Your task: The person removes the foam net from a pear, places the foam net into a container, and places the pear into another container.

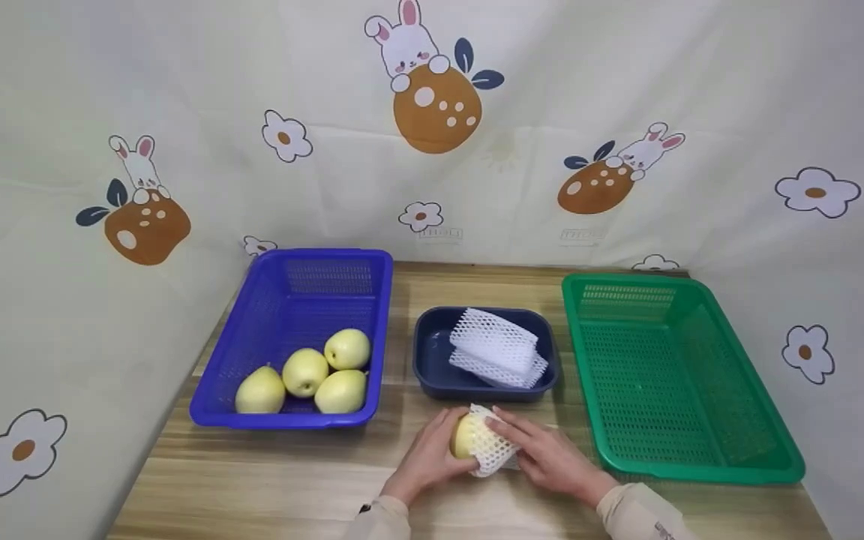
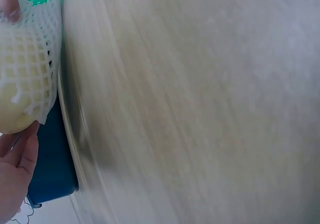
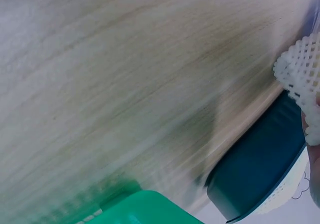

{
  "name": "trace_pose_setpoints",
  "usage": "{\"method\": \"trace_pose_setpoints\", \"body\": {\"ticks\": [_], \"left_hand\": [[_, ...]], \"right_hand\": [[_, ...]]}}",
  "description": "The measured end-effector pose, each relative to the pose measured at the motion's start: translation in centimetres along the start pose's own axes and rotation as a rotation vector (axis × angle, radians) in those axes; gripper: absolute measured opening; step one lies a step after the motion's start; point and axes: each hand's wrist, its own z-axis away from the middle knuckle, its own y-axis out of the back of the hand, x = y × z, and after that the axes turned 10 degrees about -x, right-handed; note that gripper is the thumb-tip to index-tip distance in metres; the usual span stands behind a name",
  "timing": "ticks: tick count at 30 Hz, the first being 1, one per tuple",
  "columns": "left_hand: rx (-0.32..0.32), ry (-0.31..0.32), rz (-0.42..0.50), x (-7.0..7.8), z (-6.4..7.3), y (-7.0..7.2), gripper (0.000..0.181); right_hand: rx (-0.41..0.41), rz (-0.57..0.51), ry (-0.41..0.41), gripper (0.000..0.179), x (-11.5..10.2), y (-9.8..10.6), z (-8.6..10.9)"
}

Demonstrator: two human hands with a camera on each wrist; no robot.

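Note:
My left hand (image 1: pixel 428 457) holds a yellow-green pear (image 1: pixel 463 439) above the front middle of the table. A white foam net sleeve (image 1: pixel 493 452) covers the pear's right part; the left part is bare. On the other side, my right hand (image 1: pixel 556 461) grips the sleeve, with fingers on its top and side. In the left wrist view the netting (image 2: pixel 30 58) stretches over the pear, left fingertips at its edge. The right wrist view catches only the sleeve's loose end (image 3: pixel 295 73) and part of the right hand (image 3: pixel 315 169).
A blue basket (image 1: pixel 214 375) at left holds several bare pears (image 1: pixel 304 373). Behind my hands, a dark blue tray (image 1: pixel 432 375) contains white foam net sleeves (image 1: pixel 492 345). A green basket (image 1: pixel 649 390) stands to the right. Patterned cloth (image 1: pixel 342 187) hangs behind the wooden table (image 1: pixel 252 480).

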Motion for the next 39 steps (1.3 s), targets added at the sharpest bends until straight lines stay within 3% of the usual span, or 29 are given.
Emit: {"method": "trace_pose_setpoints", "body": {"ticks": [8, 24, 31, 39], "left_hand": [[-0.026, 0.001, 0.035, 0.0, 0.1, -0.3, 0.069], [-0.028, 0.011, 0.061, -0.7, 0.6, 0.2, 0.071], [0.011, 0.029, 0.005, -0.4, 0.9, 1.3, 0.070], [0.022, 0.087, 0.021, 0.3, 1.3, 2.7, 0.073]], "right_hand": [[-0.043, -0.109, -0.007, 0.081, -0.3, -1.2, 0.1], [-0.003, 0.068, 0.018, 0.060, 0.1, -0.1, 0.4], [0.021, 0.124, 0.005, 0.058, -0.1, 0.7, 0.4], [0.038, 0.093, -0.026, 0.061, -0.2, 1.4, 0.3]]}}
